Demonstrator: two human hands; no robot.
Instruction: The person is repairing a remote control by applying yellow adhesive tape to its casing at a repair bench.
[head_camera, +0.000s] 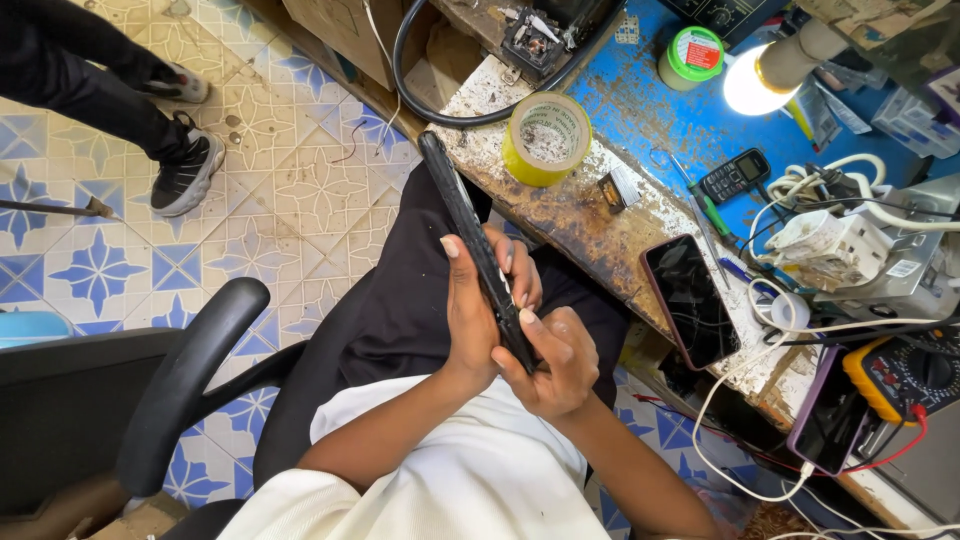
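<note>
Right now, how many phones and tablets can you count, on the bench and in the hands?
Dark tablet or slab device held edge-on in both hands: 1
Smartphones lying on the bench: 2
Small keypad phone on the bench: 1
Total: 4

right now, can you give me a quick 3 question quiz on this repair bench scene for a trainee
1. True or false: both the left hand and the right hand grip the black device, held on edge over the lap.
2. Multiple choice: what lies on the bench nearest the top end of the black device? A) yellow tape roll B) green-lidded jar C) keypad phone
3. Fill in: the dark-screened phone lies flat at the bench edge, with a white ____ running beside it.

Key: 1 true; 2 A; 3 cable
</note>
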